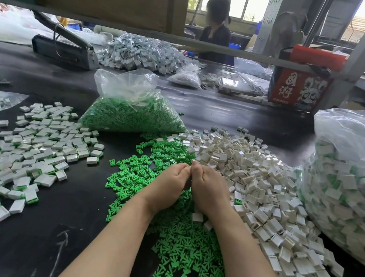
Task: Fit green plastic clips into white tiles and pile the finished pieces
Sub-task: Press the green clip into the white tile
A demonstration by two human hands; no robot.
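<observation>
- Now your left hand and right hand meet, fingers curled; what they grip, you cannot tell
- Below them, loose green clips beside white tiles

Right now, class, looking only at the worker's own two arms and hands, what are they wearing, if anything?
Nothing is worn. The left hand and right hand are bare, with no gloves, rings, watch or bracelets showing. Both forearms are uncovered to the picture's bottom edge, so no sleeves appear.
</observation>
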